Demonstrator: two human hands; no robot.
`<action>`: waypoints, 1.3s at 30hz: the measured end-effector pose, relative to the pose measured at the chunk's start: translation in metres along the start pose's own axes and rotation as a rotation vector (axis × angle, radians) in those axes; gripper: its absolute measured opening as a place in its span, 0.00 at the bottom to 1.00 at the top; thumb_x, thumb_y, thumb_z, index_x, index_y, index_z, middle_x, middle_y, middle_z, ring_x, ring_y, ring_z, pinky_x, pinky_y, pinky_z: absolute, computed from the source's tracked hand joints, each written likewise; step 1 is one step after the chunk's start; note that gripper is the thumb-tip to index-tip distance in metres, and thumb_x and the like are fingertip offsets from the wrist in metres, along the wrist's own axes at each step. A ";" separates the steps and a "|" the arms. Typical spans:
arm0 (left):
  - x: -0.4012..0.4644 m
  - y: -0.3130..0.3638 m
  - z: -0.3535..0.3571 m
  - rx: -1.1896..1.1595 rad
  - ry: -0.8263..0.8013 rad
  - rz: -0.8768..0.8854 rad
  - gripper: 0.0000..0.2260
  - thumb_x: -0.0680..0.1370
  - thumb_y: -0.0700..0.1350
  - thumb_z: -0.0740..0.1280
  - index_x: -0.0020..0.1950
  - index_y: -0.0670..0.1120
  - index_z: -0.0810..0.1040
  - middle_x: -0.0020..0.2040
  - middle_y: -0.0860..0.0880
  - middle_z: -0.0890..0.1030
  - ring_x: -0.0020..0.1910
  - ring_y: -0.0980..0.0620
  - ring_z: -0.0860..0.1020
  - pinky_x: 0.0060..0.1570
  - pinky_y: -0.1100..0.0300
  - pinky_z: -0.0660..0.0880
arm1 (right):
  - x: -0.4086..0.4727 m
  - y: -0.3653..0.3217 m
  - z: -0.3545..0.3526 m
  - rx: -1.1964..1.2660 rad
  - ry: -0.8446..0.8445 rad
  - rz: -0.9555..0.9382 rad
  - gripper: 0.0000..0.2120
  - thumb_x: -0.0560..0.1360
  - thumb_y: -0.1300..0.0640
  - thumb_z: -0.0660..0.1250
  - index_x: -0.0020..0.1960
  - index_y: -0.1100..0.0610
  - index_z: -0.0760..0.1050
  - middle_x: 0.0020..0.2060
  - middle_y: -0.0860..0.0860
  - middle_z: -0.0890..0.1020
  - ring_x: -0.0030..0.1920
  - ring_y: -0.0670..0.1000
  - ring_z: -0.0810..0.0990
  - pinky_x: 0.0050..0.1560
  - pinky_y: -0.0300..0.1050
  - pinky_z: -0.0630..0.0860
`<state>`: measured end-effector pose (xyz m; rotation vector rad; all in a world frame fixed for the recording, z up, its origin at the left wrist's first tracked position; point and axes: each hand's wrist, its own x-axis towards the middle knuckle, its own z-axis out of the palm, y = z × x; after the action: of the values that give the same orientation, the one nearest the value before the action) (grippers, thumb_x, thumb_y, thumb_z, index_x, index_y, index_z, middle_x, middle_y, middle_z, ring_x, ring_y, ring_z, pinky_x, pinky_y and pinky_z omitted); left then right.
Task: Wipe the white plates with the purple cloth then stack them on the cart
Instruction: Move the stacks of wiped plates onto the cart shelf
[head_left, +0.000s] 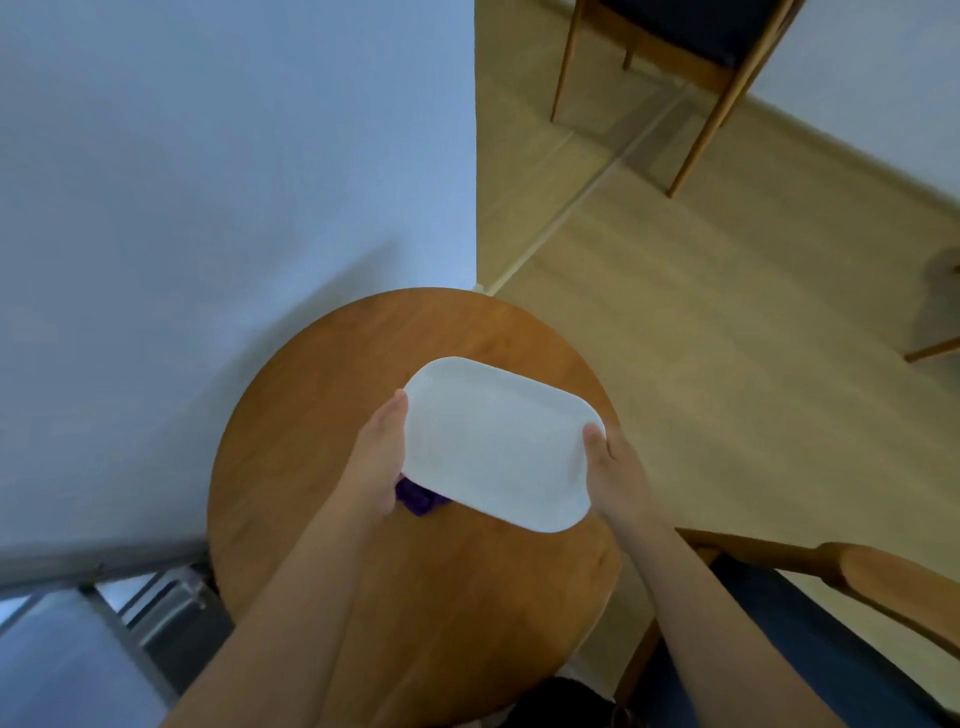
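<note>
Both hands on the white plate, held above the round wooden table. Left hand grips its left end, right hand its right end. Purple cloth peeks out under the plate's near-left corner, by the left hand.

I can read no text, label, brand or number anywhere, not even on the white plate.

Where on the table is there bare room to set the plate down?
Bare wood on the table lies between the plate and the wall, and near the viewer between the forearms. Crowded: the cloth by the left hand.
</note>
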<state>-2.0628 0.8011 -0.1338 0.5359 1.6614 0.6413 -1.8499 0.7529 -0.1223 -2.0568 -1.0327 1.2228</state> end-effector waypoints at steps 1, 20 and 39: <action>-0.014 -0.001 -0.014 0.004 0.024 0.053 0.16 0.81 0.59 0.54 0.58 0.53 0.76 0.53 0.53 0.80 0.51 0.55 0.78 0.45 0.58 0.76 | -0.013 -0.010 0.003 0.016 -0.018 -0.021 0.17 0.82 0.50 0.48 0.60 0.52 0.72 0.53 0.50 0.78 0.52 0.49 0.76 0.57 0.52 0.74; -0.326 -0.148 -0.364 -0.475 0.565 0.236 0.12 0.81 0.55 0.57 0.55 0.49 0.73 0.46 0.50 0.78 0.44 0.51 0.75 0.44 0.53 0.74 | -0.345 -0.107 0.198 -0.068 -0.505 -0.493 0.12 0.82 0.52 0.50 0.49 0.47 0.72 0.46 0.45 0.78 0.47 0.45 0.75 0.45 0.45 0.72; -0.378 -0.309 -0.515 -0.962 0.934 -0.007 0.14 0.81 0.55 0.58 0.61 0.48 0.70 0.56 0.45 0.75 0.53 0.44 0.73 0.43 0.51 0.73 | -0.453 -0.107 0.433 -0.436 -0.942 -0.600 0.12 0.81 0.51 0.51 0.53 0.54 0.72 0.45 0.50 0.77 0.46 0.54 0.76 0.52 0.55 0.74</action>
<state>-2.5025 0.2609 0.0019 -0.5616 1.8863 1.7149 -2.4074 0.4665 -0.0167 -1.1604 -2.2965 1.7299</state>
